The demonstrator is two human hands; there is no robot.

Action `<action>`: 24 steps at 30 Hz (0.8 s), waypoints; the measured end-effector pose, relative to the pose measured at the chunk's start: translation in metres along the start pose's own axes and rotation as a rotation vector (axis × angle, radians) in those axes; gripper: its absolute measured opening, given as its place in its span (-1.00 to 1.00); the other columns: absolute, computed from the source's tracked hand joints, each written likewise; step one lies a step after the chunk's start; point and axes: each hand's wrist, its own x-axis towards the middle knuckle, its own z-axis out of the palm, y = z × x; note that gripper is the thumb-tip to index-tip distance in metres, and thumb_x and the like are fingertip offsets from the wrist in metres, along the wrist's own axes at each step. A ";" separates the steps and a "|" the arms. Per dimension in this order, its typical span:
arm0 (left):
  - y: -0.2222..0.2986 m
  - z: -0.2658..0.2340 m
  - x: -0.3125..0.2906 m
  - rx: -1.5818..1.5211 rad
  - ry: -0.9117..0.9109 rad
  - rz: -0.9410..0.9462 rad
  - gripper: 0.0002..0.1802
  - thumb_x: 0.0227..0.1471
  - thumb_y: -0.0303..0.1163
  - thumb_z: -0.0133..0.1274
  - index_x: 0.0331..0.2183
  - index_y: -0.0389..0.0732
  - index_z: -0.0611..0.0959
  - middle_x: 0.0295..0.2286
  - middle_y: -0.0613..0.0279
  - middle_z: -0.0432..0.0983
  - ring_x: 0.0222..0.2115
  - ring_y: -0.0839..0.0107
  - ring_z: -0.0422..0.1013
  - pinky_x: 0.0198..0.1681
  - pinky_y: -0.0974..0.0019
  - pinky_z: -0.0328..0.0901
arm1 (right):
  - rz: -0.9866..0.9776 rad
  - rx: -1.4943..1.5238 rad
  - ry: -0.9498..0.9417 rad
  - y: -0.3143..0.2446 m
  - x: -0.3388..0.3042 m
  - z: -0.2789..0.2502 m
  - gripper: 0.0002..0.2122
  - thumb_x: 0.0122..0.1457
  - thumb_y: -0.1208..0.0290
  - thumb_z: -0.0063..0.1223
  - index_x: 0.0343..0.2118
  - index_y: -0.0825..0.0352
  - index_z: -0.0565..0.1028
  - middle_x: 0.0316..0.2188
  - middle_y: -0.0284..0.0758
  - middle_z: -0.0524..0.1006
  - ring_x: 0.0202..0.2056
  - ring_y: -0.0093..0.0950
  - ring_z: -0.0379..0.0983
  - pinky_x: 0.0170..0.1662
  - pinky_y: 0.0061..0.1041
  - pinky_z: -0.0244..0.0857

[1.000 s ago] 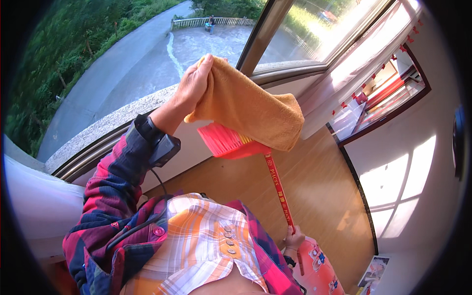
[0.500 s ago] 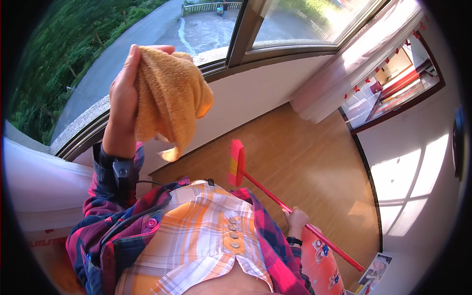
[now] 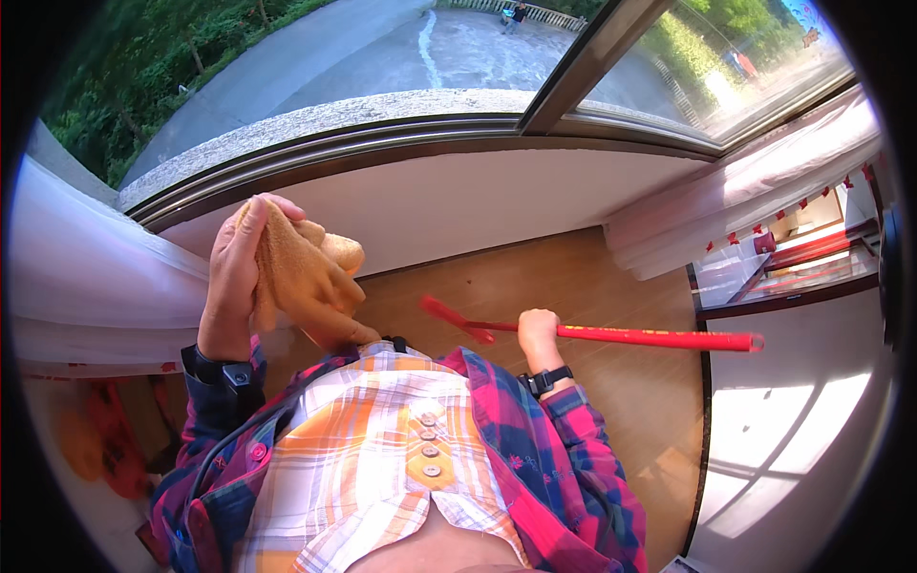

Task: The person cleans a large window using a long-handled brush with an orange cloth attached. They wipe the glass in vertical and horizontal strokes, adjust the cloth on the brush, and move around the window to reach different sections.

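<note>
Bunched in my left hand [image 3: 232, 272] is an orange-tan towel [image 3: 304, 267]; its folds hang down beside my chest, just inside the window. The fingers curl over its top edge, and part of them is hidden by the fabric. My right hand [image 3: 539, 334] is wrapped around the red handle of a broom [image 3: 659, 338], held roughly level in front of me. The handle's free end sticks out to the right. On the other side of the fist the red broom head [image 3: 449, 313] is low above the floor and seen almost edge-on.
An open sliding window [image 3: 382, 143] runs along the far side above a white wall [image 3: 458, 205]. Pale curtains [image 3: 95, 277] hang on the left, and a pink curtain [image 3: 659, 229] on the right. Wooden flooring [image 3: 611, 430] lies below. Outside, a person [image 3: 516, 14] is on the pavement.
My left hand has come down and inward from the window opening with the towel. My right hand has risen, swinging the broom from slanted to nearly level. The view has shifted.
</note>
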 end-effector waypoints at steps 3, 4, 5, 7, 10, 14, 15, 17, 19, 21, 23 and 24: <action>-0.024 -0.015 0.009 0.006 -0.149 -0.063 -0.68 0.21 -0.18 -0.04 -0.29 -0.26 0.60 -0.42 0.33 0.50 -0.39 0.62 0.43 -0.28 0.52 0.34 | -0.124 -0.177 0.081 -0.060 0.018 -0.050 -0.87 0.04 0.38 0.07 -0.45 0.07 0.67 -0.49 -0.47 0.65 -0.47 -0.50 0.59 -0.55 -0.40 0.30; -0.022 -0.010 0.008 -0.011 -0.192 -0.130 -0.74 0.17 -0.25 0.01 -0.26 -0.25 0.61 -0.42 0.38 0.49 -0.39 0.66 0.41 -0.27 0.54 0.33 | -0.184 -0.205 0.058 -0.081 0.026 -0.061 -0.87 0.03 0.39 0.09 -0.43 0.09 0.67 -0.50 -0.47 0.64 -0.50 -0.49 0.57 -0.60 -0.36 0.28; -0.028 -0.008 0.012 0.017 -0.227 -0.151 -0.74 0.14 -0.30 0.05 -0.19 -0.25 0.61 -0.44 0.40 0.47 -0.40 0.66 0.39 -0.27 0.54 0.31 | -0.279 -0.275 0.165 -0.101 0.030 -0.060 -0.88 0.00 0.44 0.11 -0.44 0.10 0.67 -0.52 -0.47 0.62 -0.52 -0.47 0.55 -0.65 -0.32 0.26; -0.032 -0.006 0.022 0.169 -0.434 -0.203 -0.59 0.06 -0.33 0.14 -0.03 -0.24 0.54 -0.45 0.38 0.47 -0.40 0.65 0.37 -0.28 0.53 0.30 | -0.350 -0.337 -0.078 -0.145 0.040 -0.087 -0.89 -0.05 0.49 0.17 -0.43 0.17 0.66 -0.53 -0.45 0.58 -0.57 -0.43 0.51 -0.67 -0.28 0.30; -0.060 -0.006 0.037 0.134 -0.647 -0.295 -0.22 -0.09 -0.25 0.33 0.14 -0.19 0.37 -0.47 0.41 0.46 -0.46 0.67 0.34 -0.35 0.55 0.25 | -0.506 -0.401 -0.249 -0.200 0.050 -0.117 -0.93 -0.02 0.45 0.18 -0.44 0.23 0.63 -0.56 -0.40 0.57 -0.60 -0.37 0.51 -0.68 -0.23 0.35; -0.074 -0.005 0.059 0.193 -0.899 -0.370 -0.12 -0.09 -0.29 0.34 0.19 -0.25 0.26 -0.43 0.19 0.52 -0.41 0.52 0.44 -0.36 0.44 0.34 | -0.553 -0.464 -0.224 -0.257 0.052 -0.131 -0.91 0.02 0.36 0.11 -0.47 0.18 0.63 -0.55 -0.45 0.56 -0.60 -0.42 0.48 -0.64 -0.36 0.27; -0.081 -0.009 0.060 0.210 -0.909 -0.381 -0.11 -0.07 -0.24 0.32 0.20 -0.26 0.25 -0.40 0.17 0.54 -0.40 0.48 0.46 -0.34 0.43 0.35 | -0.606 -0.531 -0.190 -0.265 0.051 -0.130 -0.91 0.01 0.37 0.11 -0.48 0.18 0.63 -0.56 -0.44 0.55 -0.60 -0.42 0.48 -0.64 -0.36 0.27; -0.115 -0.011 0.060 0.184 -0.844 -0.143 -0.35 0.01 -0.19 0.25 0.06 -0.30 0.43 -0.41 0.21 0.53 -0.43 0.49 0.44 -0.34 0.40 0.35 | -0.668 -0.597 -0.138 -0.275 0.050 -0.127 -0.92 0.00 0.39 0.11 -0.49 0.19 0.62 -0.57 -0.44 0.55 -0.60 -0.42 0.47 -0.64 -0.35 0.27; -0.112 -0.016 0.070 0.251 -0.760 -0.279 -0.52 0.07 -0.17 0.18 -0.09 -0.31 0.52 -0.41 0.22 0.52 -0.41 0.48 0.43 -0.30 0.39 0.35 | -0.689 -0.632 -0.105 -0.281 0.052 -0.123 -0.93 0.00 0.42 0.11 -0.51 0.21 0.62 -0.59 -0.43 0.54 -0.61 -0.41 0.46 -0.64 -0.35 0.26; -0.103 -0.021 0.078 0.341 -0.714 -0.421 -0.61 0.12 -0.15 0.11 -0.22 -0.32 0.58 -0.40 0.21 0.52 -0.37 0.48 0.42 -0.24 0.37 0.34 | -0.703 -0.655 -0.072 -0.283 0.051 -0.118 -0.93 -0.01 0.44 0.11 -0.53 0.22 0.62 -0.61 -0.42 0.53 -0.61 -0.41 0.44 -0.64 -0.34 0.26; -0.099 -0.040 0.085 0.460 -0.714 -0.566 -0.63 0.16 -0.14 0.05 -0.33 -0.31 0.60 -0.38 0.19 0.52 -0.32 0.46 0.42 -0.19 0.36 0.33 | -0.693 -0.668 -0.071 -0.279 0.056 -0.114 -0.93 -0.02 0.46 0.11 -0.54 0.23 0.61 -0.63 -0.41 0.52 -0.61 -0.40 0.43 -0.64 -0.33 0.26; -0.104 -0.048 0.085 0.412 -0.709 -0.569 -0.58 0.15 -0.11 0.06 -0.22 -0.33 0.58 -0.40 0.18 0.52 -0.31 0.46 0.42 -0.19 0.37 0.33 | -0.696 -0.675 -0.067 -0.277 0.056 -0.111 -0.93 -0.02 0.47 0.11 -0.55 0.24 0.61 -0.63 -0.41 0.52 -0.62 -0.40 0.43 -0.64 -0.33 0.25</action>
